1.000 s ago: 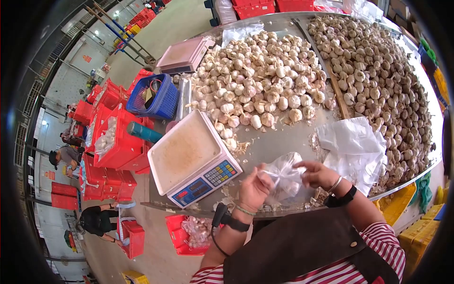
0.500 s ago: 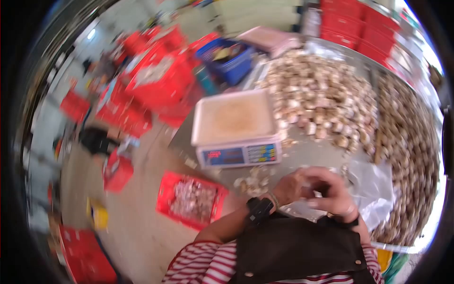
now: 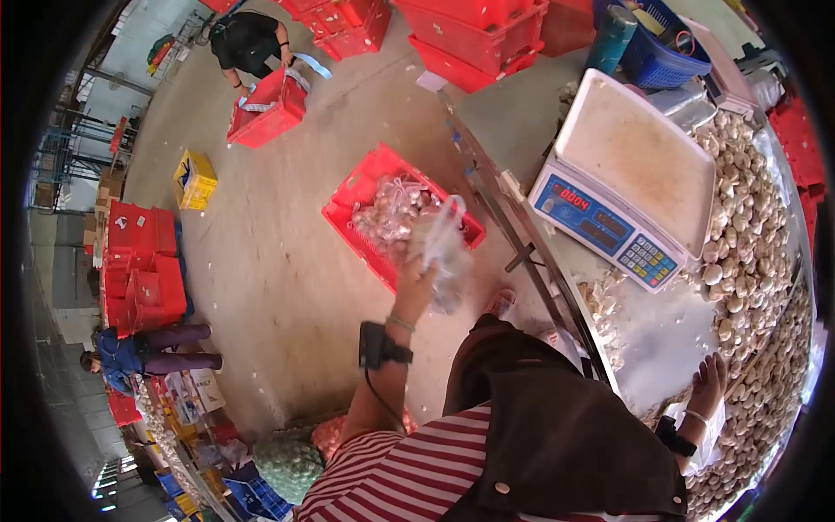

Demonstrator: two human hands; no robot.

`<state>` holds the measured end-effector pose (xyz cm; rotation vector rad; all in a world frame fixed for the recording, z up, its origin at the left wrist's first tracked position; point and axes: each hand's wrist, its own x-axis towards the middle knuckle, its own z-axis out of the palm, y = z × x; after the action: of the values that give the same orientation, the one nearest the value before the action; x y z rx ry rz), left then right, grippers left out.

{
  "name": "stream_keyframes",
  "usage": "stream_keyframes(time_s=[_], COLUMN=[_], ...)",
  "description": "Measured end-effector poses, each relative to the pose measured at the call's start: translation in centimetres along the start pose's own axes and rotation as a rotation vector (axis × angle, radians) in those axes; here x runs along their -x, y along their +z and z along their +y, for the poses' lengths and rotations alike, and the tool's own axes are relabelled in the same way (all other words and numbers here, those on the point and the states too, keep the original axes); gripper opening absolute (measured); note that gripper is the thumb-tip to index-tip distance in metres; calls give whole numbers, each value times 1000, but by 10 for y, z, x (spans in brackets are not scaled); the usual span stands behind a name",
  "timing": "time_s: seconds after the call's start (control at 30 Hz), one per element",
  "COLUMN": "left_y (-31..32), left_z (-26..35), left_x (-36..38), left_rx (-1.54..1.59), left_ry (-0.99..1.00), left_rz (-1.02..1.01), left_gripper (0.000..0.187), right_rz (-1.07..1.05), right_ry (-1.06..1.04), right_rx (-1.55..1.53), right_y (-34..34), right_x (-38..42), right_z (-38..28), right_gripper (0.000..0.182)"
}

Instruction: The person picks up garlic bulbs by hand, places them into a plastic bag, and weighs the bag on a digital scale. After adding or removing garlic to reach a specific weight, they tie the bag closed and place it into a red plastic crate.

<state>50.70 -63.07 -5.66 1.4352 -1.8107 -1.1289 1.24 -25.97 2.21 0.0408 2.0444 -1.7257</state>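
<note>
My left hand (image 3: pixel 416 283) is closed on a clear plastic bag (image 3: pixel 448 261), whose contents are blurred. The bag hangs over the near right part of a red crate (image 3: pixel 361 242) on the floor, which holds several filled bags (image 3: pixel 391 209). My right hand (image 3: pixel 709 383) rests at the table's near right, fingers spread, beside the garlic pile (image 3: pixel 752 209) and over a white plastic bag (image 3: pixel 709 435). A scale (image 3: pixel 639 161) with a lit red display stands on the table between garlic and table edge.
A blue basket (image 3: pixel 657 52) and green bottle (image 3: pixel 611 39) stand behind the scale. Stacked red crates (image 3: pixel 474 35) are beyond the table. One person (image 3: pixel 248 43) bends over a red crate; another person (image 3: pixel 143 352) is at far left. A yellow crate (image 3: pixel 195 181) sits on the floor.
The view has swung left and down. My hands, close together over the table before, are now apart: the left reaches out over the floor crate with a bag, the right stays at the table.
</note>
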Motion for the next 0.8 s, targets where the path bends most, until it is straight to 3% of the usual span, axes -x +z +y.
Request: stream_keyframes(time_s=[0.07, 0.13, 0.17, 0.2, 0.23, 0.27, 0.33, 0.4, 0.43, 0.47, 0.5, 0.53, 0.57, 0.6, 0.63, 0.73, 0.8], left_y=[-12, -22, -25, -24, -23, -30, -28, -25, -16, -10, -7, 2, 15, 32, 57, 126, 177], left_z=[-68, -149, -153, -153, -153, -155, -106, -51, -34, -43, -18, 10, 52, 70, 143, 228, 250], left_x=[-15, -24, -24, -28, -31, -46, -64, -77, -85, -98, -104, -105, -104, -105, -82, -44, -30], left_rx=[78, 193, 188, 6, -172, -243, 288, 432, 582, 516, 399, 483, 407, 583, 675, 740, 734], left_ry=[-304, -483, -494, -347, -195, -229, -510, -456, -408, -251, -152, -125, -5, -141, -169, 39, 159], left_rz=[65, -98, -112, -51, 9, -45, 94, 155, 223, 273, 185, 150, 108, 52, -1, -145, -469], left_gripper=[22, 21, 21, 21, 21, 23, 19, 16, 13, 9, 9, 10, 11, 14, 13, 16, 14], right_rz=[29, 97, 85, 128, 215, 302, 416, 513, 484, 471, 277, 307, 320, 324, 348, 380, 439], right_ry=[11, 9, -44, -217, -228, -236, -350, -51, -76, -96, 29, -193, -98, -33, -147, -222, -277], right_rx=[71, 235, 387, 589, 802, 1015, 1456, 1582, 1588, 1594, 1415, 1429, 1349, 1332, 1251, 1130, 1111], right_y=[7, -14, -60, -101, -131, -156, -188, -188, -209, -224, -183, -237, -206, -198, -208, -188, -166], right_x=[0, -17, -41, -56, -57, -52, -32, -14, -22, -21, 4, -11, 5, 3, -3, 15, 34], right_z=[7, 22, 44, 63, 67, 68, 66, 60, 82, 94, 59, 112, 93, 93, 109, 82, 50], right_gripper=[28, 28, 30, 35, 38, 41, 53, 61, 62, 63, 60, 54, 42, 29, 22, 18, 28])
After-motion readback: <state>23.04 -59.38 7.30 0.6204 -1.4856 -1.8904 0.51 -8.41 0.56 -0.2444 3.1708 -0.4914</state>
